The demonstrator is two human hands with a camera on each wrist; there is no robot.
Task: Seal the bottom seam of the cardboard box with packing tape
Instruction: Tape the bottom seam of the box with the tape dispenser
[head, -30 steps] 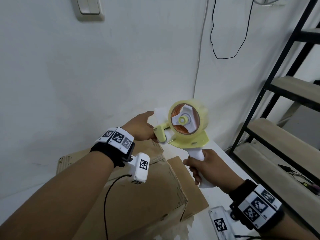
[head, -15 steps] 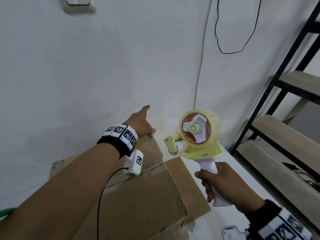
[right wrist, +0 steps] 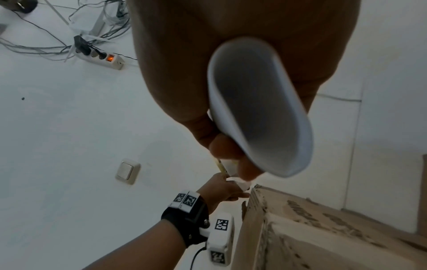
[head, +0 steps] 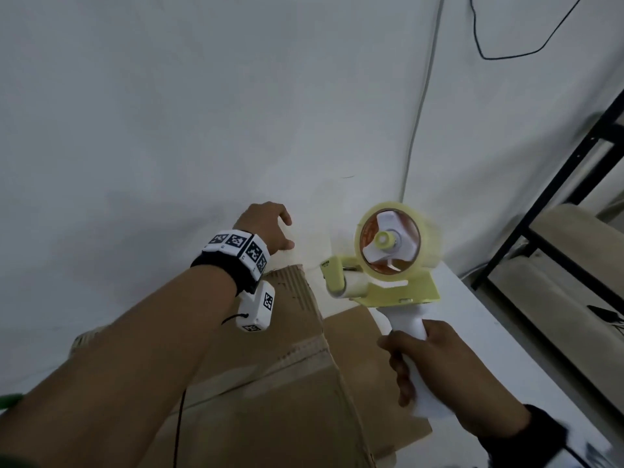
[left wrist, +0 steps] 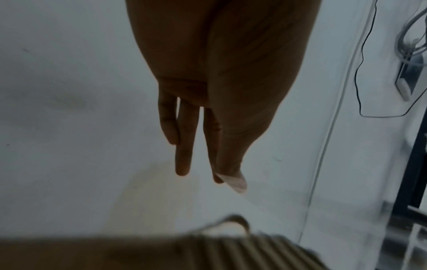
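Observation:
The brown cardboard box (head: 270, 383) lies in front of me against the white wall, its corrugated far edge (left wrist: 208, 252) under my left hand. My left hand (head: 266, 228) reaches past that far edge. Its thumb and forefinger pinch a clear tape end (left wrist: 234, 181), and the other fingers hang straight. My right hand (head: 439, 369) grips the white handle (right wrist: 258, 109) of the yellow tape dispenser (head: 381, 288). The dispenser is held in the air just right of the box's far corner. Its clear tape roll (head: 391, 243) stands above the frame.
The box's open flap (head: 354, 336) lies on the white table (head: 489, 332). A black metal shelf with wooden boards (head: 574, 238) stands close on the right. Cables (head: 418, 113) run down the wall. A power strip (right wrist: 101, 58) and a wall switch (right wrist: 127, 170) show in the right wrist view.
My left hand has left the dispenser's front and moved to the box's far edge with the tape end. My right hand has drawn the dispenser right and lower.

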